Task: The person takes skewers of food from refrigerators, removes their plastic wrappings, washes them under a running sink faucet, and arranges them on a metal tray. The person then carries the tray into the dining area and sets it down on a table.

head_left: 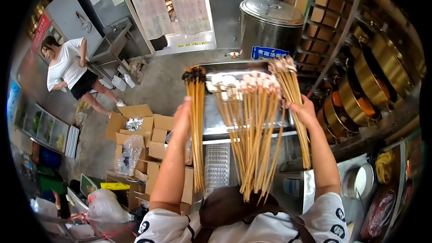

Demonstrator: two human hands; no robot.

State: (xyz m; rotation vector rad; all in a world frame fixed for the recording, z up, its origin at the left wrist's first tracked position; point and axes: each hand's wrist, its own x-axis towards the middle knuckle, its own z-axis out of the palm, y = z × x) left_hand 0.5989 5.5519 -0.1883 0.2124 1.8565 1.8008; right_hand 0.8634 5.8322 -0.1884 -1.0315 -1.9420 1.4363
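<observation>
A shallow metal tray (216, 126) is held out in front of my body, with several bundles of skewers on it. Its left side is in the grip of my left hand (182, 119), beside skewers tipped with dark food (194, 81); the fingertips are hidden. At the opposite side my right hand (304, 111) grips the tray edge, its thumb against a bundle of pale pink-tipped skewers (288, 81). Between them lie skewers with white pieces (223, 83) and skewers with pink pieces (260, 83). Their long sticks overhang the near edge.
Opened cardboard boxes (155, 137) stand on the floor to the left. A person (69, 63) in a white top is farther left, near a metal sink (110, 38). Ahead stands a large lidded steel pot (270, 27). Gold-coloured pans (360, 85) line a rack at right.
</observation>
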